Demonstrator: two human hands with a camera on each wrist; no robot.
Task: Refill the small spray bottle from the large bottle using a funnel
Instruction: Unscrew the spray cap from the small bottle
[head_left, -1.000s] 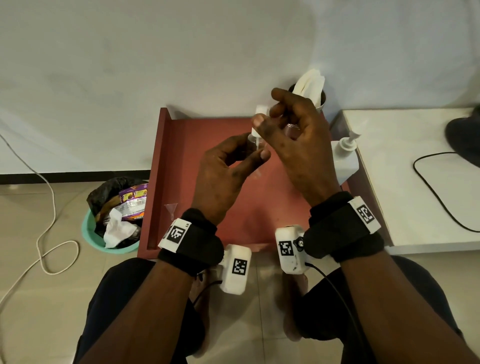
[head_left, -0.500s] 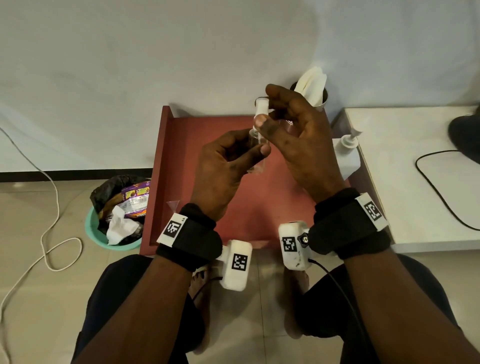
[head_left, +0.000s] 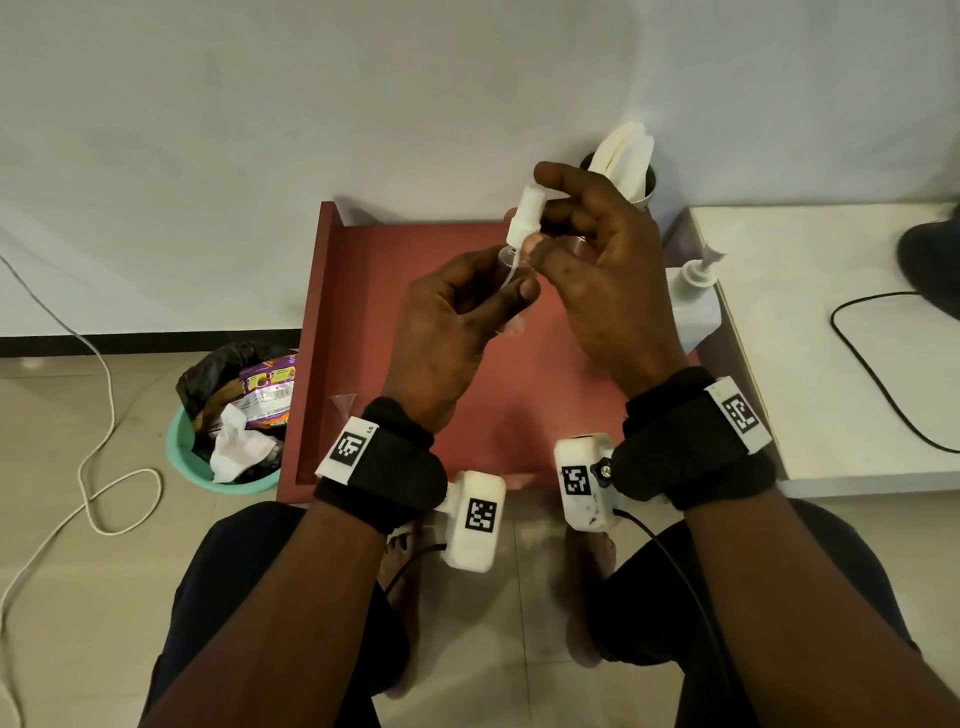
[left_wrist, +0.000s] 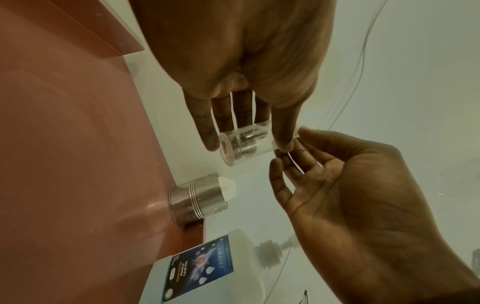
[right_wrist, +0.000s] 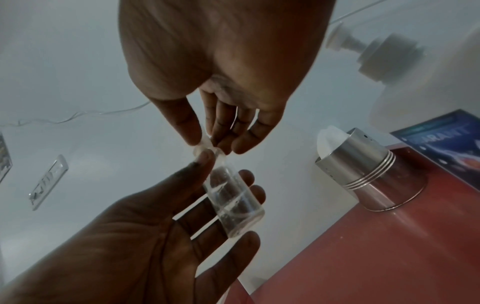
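Note:
My left hand (head_left: 505, 285) grips the small clear spray bottle (head_left: 505, 260) above the red table (head_left: 363, 322). In the left wrist view the bottle (left_wrist: 241, 146) lies between thumb and fingers, with a little liquid inside. My right hand (head_left: 540, 213) pinches the white spray top (head_left: 525, 215) just above the bottle's neck; its thin tube (head_left: 511, 278) still runs down into the bottle (right_wrist: 233, 203). The large white pump bottle (head_left: 696, 304) stands at the table's right edge. A clear funnel (head_left: 343, 404) stands near the table's left edge.
A steel cup (head_left: 647, 189) holding white tissues stands at the back right of the table. A white surface (head_left: 810, 338) with a black cable lies to the right. On the floor to the left is a green bin (head_left: 179, 452) of rubbish and a white cord (head_left: 104, 395).
My right hand has risen slightly with the spray top, drawing its tube partly out of the bottle. The left hand keeps holding the bottle in about the same place.

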